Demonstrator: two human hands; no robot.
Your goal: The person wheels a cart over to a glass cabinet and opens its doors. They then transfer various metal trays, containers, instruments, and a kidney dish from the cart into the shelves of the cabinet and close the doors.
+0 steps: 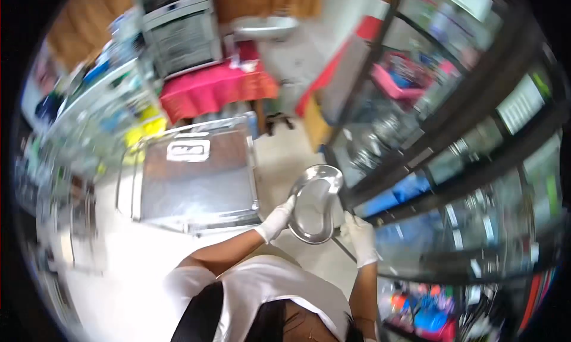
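Observation:
A shiny metal kidney-shaped dish is held out in front of the white clothing. My left hand, in a white glove, grips the dish by its left rim. My right hand, also gloved, is right of the dish, next to the edge of a dark-framed glass cabinet. Its fingers are bent near that edge; blur hides what they hold, if anything. The dish shows nothing inside it.
A steel trolley with a small white-framed item on top stands at the left. Behind it are a table with a red cloth, a glass-fronted appliance and a sink. Cabinet shelves at the right hold a pink basket.

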